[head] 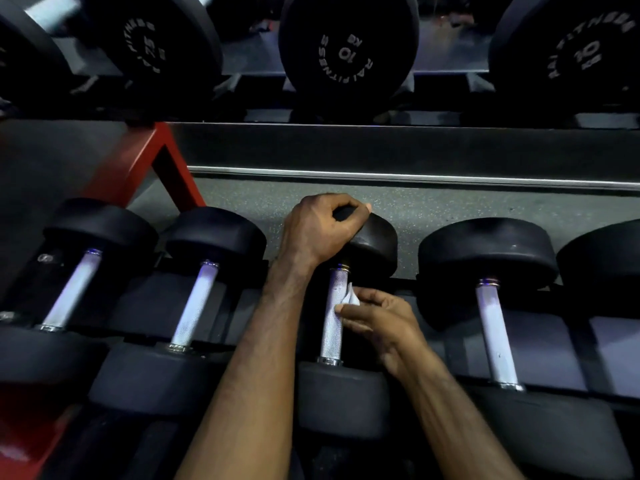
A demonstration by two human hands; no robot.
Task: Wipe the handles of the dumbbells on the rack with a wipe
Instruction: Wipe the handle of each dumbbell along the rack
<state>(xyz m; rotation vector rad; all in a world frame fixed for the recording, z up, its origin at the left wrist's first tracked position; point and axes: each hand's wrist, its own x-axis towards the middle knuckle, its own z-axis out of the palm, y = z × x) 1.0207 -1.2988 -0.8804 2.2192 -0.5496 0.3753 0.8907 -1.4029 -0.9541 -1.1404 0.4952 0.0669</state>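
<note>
- Left hand (320, 230) clamps over the far head of the middle dumbbell (346, 400), steadying it on the lower rack (145, 161).
- Right hand (377, 318) pinches the white wipe (349, 299) against the knurled handle (335, 317); best wrap it round and stroke end to end.
- Upper plates read "RAI FITNESS", "10 KG" (346, 57).

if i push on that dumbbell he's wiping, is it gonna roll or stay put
Probably stays put. The dumbbell has thick black heads and lies in a rack cradle, so it is likely heavy and seated. The left hand also grips its far head. Its round heads might roll on a flat floor. The knurled handle should give grip where the right hand pinches the wipe.
</note>
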